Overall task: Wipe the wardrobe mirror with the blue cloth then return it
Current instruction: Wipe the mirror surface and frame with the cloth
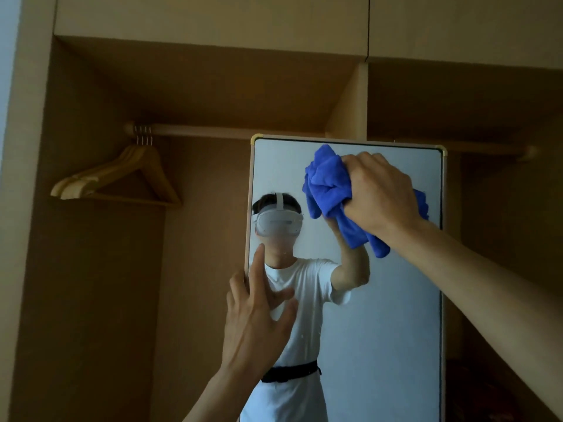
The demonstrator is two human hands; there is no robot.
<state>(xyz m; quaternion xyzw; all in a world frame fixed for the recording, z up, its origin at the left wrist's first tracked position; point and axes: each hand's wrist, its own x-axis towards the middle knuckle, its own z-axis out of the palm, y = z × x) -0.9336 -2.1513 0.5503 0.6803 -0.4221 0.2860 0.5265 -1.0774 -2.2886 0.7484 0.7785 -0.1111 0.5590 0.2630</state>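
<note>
A tall mirror (396,315) with a thin pale frame stands inside an open wooden wardrobe (100,269). My right hand (377,193) grips a bunched blue cloth (327,187) and holds it against the upper right part of the glass. My left hand (259,312) rests on the mirror's left edge, fingers straight and spread, the forefinger pointing up along the frame. The glass reflects a person in a white shirt, with a headset and a raised arm.
Several wooden hangers (122,178) hang at the left end of a wooden rail (228,132). A vertical divider (350,108) stands behind the mirror's top. Upper cupboard doors (213,19) close off the top. A second rail (487,149) runs on the right.
</note>
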